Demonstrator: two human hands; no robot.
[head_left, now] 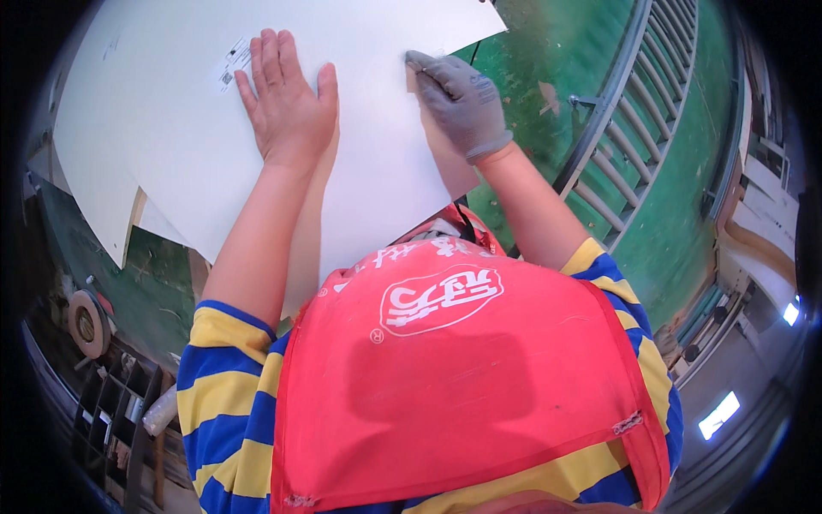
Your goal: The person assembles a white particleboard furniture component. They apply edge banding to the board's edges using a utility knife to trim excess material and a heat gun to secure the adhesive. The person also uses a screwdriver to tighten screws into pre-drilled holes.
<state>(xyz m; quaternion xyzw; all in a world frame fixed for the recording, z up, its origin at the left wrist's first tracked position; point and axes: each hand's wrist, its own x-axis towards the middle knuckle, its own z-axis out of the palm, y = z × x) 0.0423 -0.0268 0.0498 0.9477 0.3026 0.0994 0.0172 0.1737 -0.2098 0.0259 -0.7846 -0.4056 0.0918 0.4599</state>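
Your left hand (289, 116) lies flat, released, on the white board (197, 163) before you; your right hand (462, 103) (gloved in grey) curls at the board's right edge, its grasp unclear

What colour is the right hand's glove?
The glove is grey, clearest in the head view.

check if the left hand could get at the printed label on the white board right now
Likely yes: the left hand is spread palm down on the white board, seemingly holding nothing, and the printed label sits just left of its fingers, with nothing visible blocking the way.
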